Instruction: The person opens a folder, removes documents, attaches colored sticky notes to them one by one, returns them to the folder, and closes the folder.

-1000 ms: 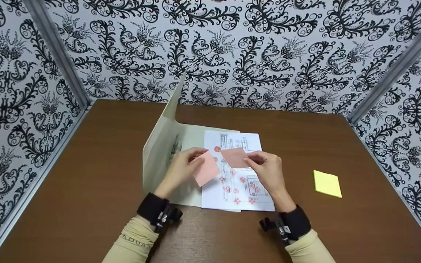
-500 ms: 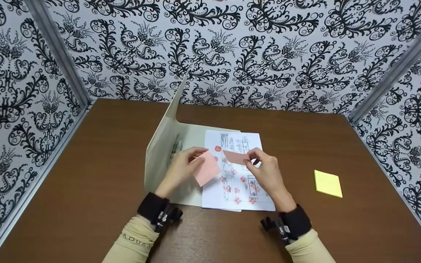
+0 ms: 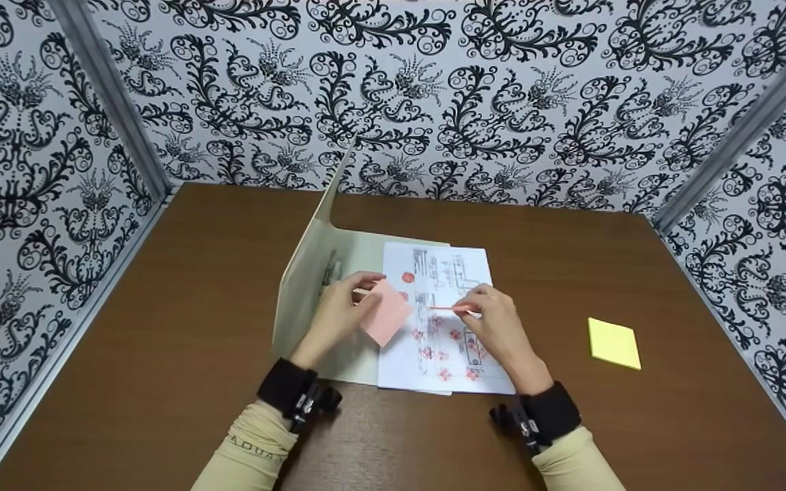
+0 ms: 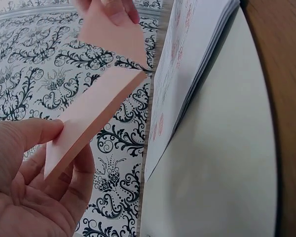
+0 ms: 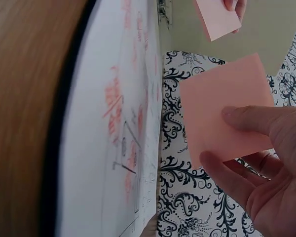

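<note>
My left hand (image 3: 344, 310) pinches a pad of pink sticky notes (image 3: 387, 315) between thumb and fingers; its thickness shows in the left wrist view. Opposite it, my right hand (image 3: 495, 320) holds a single pink sticky note (image 5: 224, 106), seen almost edge-on in the head view. The note and the pad are apart, both raised over a stack of printed sheets (image 3: 400, 368) with line drawings and red stamp-like marks. Those sheets lie on the right part of an open cream folder (image 3: 359, 239), whose left cover stands up beside my left hand.
A yellow sticky note pad (image 3: 613, 343) lies on the brown table (image 3: 563, 266) to the right of the sheets. Black-and-white patterned walls (image 3: 393, 102) enclose the table at the back and both sides. Each wrist wears a black camera strap.
The pink note in my right hand has turned from showing its face to nearly edge-on in the head view. The folder's upright cover leans slightly further right. My left hand barely moves.
</note>
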Available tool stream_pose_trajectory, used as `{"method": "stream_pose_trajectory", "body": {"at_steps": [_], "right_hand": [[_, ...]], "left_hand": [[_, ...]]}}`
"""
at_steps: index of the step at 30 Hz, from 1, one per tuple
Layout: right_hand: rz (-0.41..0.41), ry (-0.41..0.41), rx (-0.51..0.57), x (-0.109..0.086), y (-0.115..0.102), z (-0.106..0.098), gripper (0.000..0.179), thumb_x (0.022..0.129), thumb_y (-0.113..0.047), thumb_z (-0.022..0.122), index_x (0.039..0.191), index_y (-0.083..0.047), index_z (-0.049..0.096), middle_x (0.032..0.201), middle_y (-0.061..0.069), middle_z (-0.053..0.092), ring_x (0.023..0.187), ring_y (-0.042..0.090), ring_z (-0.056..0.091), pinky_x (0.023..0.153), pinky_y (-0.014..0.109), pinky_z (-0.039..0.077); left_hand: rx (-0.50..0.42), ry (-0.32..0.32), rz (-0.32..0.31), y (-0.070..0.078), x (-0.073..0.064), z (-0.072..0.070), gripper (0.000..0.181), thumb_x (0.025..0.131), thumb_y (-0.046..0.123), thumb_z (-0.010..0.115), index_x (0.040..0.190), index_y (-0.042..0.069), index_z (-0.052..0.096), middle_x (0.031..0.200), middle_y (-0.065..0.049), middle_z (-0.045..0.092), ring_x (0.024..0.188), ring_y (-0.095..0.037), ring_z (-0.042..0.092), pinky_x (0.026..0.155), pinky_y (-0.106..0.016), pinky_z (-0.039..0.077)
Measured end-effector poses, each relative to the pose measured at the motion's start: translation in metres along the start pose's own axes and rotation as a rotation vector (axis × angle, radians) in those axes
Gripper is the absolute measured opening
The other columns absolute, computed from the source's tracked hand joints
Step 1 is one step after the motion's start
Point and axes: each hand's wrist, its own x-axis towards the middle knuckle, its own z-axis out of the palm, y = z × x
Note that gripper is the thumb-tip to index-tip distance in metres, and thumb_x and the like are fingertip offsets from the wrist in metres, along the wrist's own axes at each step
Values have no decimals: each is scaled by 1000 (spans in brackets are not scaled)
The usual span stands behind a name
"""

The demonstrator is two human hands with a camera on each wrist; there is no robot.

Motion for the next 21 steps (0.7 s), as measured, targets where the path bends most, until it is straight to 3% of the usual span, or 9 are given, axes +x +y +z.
{"method": "stream_pose_trajectory", "body": {"at_steps": [10,16,21], "right_hand": [[100,-142,-81,-3,5,4,7,86,5,80,90,-1,79,94,14,79,91,35,75,80,49,60],[137,-294,-144,-5,7,4,8,88,4,79,89,-4,75,91,12,76,83,30,68,78,46,57],[142,-356,-169,-5,7,4,9,89,1,79,87,-4,73,90,12,74,77,27,62,75,44,55]], "left_hand": [[-6,19,1,-3,0,2,30,94,-2,66,123,-4,71,109,-20,72,94,-32,70,82,-42,61],[-30,15,-7,-3,0,2,30,94,-3,66,123,-6,70,109,-20,71,96,-32,69,81,-36,59],[-49,14,10,-3,0,3,29,94,-5,65,122,-8,69,109,-21,70,99,-32,66,80,-33,58]]}}
